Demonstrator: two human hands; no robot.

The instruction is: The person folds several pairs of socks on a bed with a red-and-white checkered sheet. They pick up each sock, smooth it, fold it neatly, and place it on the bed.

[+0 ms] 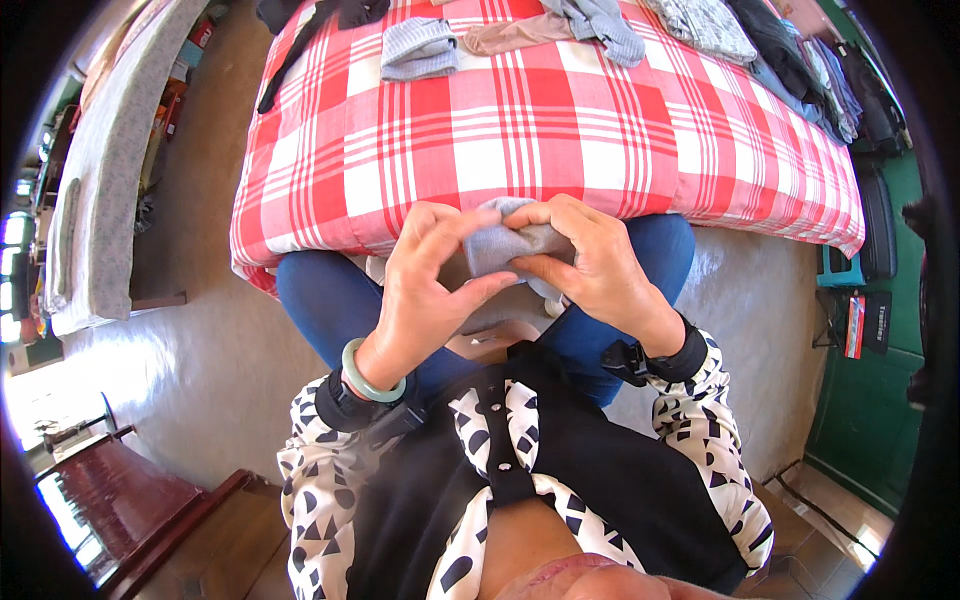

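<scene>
Between my two hands, above my lap and near the bed's edge, is a bunched piece of grey knit fabric (491, 251) that looks like a folded sock. My right hand (600, 266) pinches it between thumb and fingers on its right side. From the left, my left hand (420, 281) spans the cloth, forefinger at its top and thumb at its lower edge; the forefinger is slightly blurred. Ahead on the bed lie a folded grey ribbed sock (420, 51), a tan stocking-like piece (514, 35) and another grey knit piece (611, 34).
A red-and-white checked cover (525, 142) spreads over the bed before my knees. Black garments (315, 37) lie at its far left, folded clothes (787, 64) at its right. A second bed (97, 187) stands left, a blue-green stool (838, 266) right. Dark red wooden furniture (127, 517) is behind left.
</scene>
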